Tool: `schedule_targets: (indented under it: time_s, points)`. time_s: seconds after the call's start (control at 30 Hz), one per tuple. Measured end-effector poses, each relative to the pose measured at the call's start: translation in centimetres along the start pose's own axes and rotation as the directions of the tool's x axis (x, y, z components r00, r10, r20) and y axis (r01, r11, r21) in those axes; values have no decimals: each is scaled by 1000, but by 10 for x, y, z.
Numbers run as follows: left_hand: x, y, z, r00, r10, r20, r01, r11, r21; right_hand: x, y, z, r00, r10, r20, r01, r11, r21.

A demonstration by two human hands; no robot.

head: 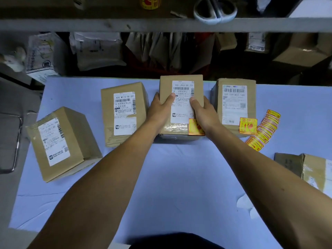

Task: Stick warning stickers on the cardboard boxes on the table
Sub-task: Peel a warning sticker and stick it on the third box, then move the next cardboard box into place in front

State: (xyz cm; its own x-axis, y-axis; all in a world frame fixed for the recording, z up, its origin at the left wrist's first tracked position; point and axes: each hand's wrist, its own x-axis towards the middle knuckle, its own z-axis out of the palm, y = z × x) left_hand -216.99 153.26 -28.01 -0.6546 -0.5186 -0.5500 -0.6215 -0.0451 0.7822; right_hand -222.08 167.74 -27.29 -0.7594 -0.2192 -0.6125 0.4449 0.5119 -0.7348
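Both hands, left hand (pixel 159 110) and right hand (pixel 203 112), clamp their grip on the stickered middle box (pixel 180 83) on the table (pixel 179 177).

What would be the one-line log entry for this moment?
both hands: left hand, right hand grip middle box | stickers on: middle box, right box | sticker strip: on table

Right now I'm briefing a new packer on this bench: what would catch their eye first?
Both hands, left hand and right hand, grip the middle box at the table's far edge, a yellow warning sticker on its near right corner. Right of it, another box bears one too, beside a sticker strip.
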Motion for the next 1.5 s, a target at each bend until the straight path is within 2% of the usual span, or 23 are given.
schedule_targets:
  time_s: [0.1,0.23,0.33,0.43,0.47,0.53,0.6,0.67,0.73,0.83,0.93,1.0,1.1,1.27,1.37,1.43,1.5]
  points:
    - [0,1,0,1000,28,-9,-27,999,32,1,-1,-2,1000,-8,12,8,999,-35]
    - [-5,6,-5,1000,-15,5,15,1000,0,-4,-3,-2,1000,-20,5,20,997,-71]
    - [-13,16,-15,1000,-6,31,7,1000,-27,-15,-11,-4,987,-147,-71,134,977,-164]
    - [-30,27,-33,986,165,35,-168,981,99,-28,-22,-3,921,-363,-145,294,887,-355]
    - [-36,28,-42,964,264,18,-262,945,194,-32,-26,0,886,-439,-148,340,833,-437]
    - [-47,24,-64,887,460,39,-429,792,435,-41,-34,9,843,-532,-87,402,727,-557]
    - [-54,15,-91,828,544,133,-478,562,675,-50,-40,23,838,-546,-1,431,661,-614]
    - [-56,0,-116,795,573,199,-455,348,820,-59,-43,42,829,-556,67,459,606,-650]
    - [-55,-14,-137,800,561,213,-409,250,878,-67,-46,63,802,-577,154,513,533,-673]
    - [-48,-34,-159,851,483,206,-338,205,918,-73,-50,91,767,-569,298,585,428,-689]
    - [-41,-56,-174,891,397,220,-322,211,923,-73,-47,115,721,-574,387,627,305,-717]
    - [-39,-67,-178,899,365,241,-350,270,897,-74,-40,125,730,-542,417,608,233,-759]
    - [-38,-75,-175,901,347,258,-393,405,826,-74,-25,132,757,-518,398,574,237,-784]
    - [-56,-95,-166,861,416,292,-471,439,765,-91,-5,132,758,-520,394,578,256,-775]
    - [-65,-105,-166,857,433,281,-481,472,739,-99,1,130,751,-533,390,601,306,-738]
    - [-64,-103,-168,865,460,202,-473,609,637,-97,-4,130,713,-597,368,652,372,-660]
    - [-59,-97,-168,904,426,36,-385,774,504,-91,-13,134,720,-652,236,658,534,-531]
